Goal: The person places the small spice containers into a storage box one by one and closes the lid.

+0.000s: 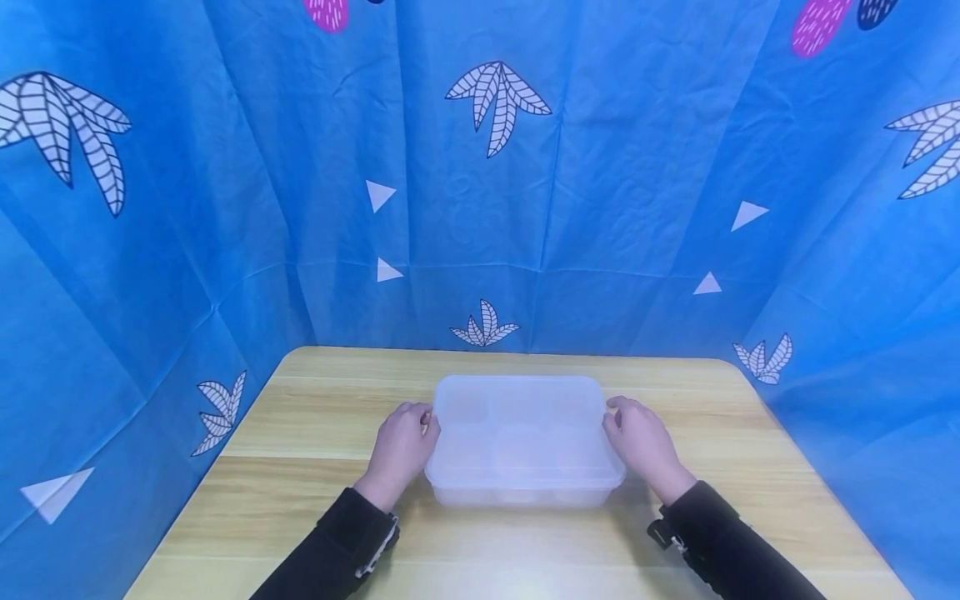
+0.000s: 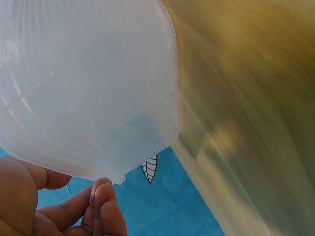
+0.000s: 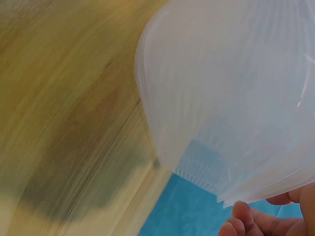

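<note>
A translucent white lidded plastic box (image 1: 525, 442) sits on the wooden table, with faint compartment shapes showing through its lid. At its left side my left hand (image 1: 401, 446) pinches the rim, thumb and curled fingers meeting at the edge. My right hand (image 1: 645, 442) does likewise at the right side. In the left wrist view the ribbed wall of the box (image 2: 98, 83) fills the upper left, and the fingertips (image 2: 104, 189) touch its lip. The right wrist view shows the box (image 3: 226, 98) from the other side, with fingertips (image 3: 242, 211) at the rim's corner.
The light wooden table (image 1: 315, 500) has rounded far corners. A blue curtain (image 1: 480, 208) printed with leaves and triangles hangs behind it and along both sides. Dark sleeves (image 1: 330, 546) cover both forearms.
</note>
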{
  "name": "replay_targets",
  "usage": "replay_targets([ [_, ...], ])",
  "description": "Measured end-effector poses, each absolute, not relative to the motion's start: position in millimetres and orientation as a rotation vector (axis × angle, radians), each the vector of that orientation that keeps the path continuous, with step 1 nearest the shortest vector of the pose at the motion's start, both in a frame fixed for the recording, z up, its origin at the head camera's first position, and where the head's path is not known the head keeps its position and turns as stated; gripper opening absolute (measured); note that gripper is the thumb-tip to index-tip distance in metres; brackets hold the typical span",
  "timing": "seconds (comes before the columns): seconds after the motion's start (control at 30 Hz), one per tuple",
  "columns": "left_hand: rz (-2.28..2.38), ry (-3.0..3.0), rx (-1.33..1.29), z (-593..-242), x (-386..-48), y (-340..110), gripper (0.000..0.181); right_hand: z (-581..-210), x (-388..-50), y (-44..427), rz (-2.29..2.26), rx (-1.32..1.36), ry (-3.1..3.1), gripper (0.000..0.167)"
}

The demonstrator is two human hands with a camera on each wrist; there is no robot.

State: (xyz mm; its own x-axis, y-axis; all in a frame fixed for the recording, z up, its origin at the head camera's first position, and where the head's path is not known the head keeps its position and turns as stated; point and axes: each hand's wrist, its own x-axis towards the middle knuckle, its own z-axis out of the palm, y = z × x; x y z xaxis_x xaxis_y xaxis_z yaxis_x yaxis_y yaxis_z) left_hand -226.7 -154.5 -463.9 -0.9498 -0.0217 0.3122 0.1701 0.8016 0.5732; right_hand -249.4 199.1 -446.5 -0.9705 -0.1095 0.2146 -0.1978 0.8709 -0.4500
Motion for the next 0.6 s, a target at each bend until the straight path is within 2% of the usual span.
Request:
replay_targets([
  [0.23, -0.907, -2.703, -0.114, -465.4, -226.6, -155.0, 0.032, -447.8, -249.3, 197.8, 0.731, 0.233, -2.865, 0.037],
  [0.6, -0.887, -2.705, -0.132, -465.8, -227.8, -154.8, 0.026, -449.7, -250.5, 197.3, 0.733, 0.235, -2.872, 0.037],
])
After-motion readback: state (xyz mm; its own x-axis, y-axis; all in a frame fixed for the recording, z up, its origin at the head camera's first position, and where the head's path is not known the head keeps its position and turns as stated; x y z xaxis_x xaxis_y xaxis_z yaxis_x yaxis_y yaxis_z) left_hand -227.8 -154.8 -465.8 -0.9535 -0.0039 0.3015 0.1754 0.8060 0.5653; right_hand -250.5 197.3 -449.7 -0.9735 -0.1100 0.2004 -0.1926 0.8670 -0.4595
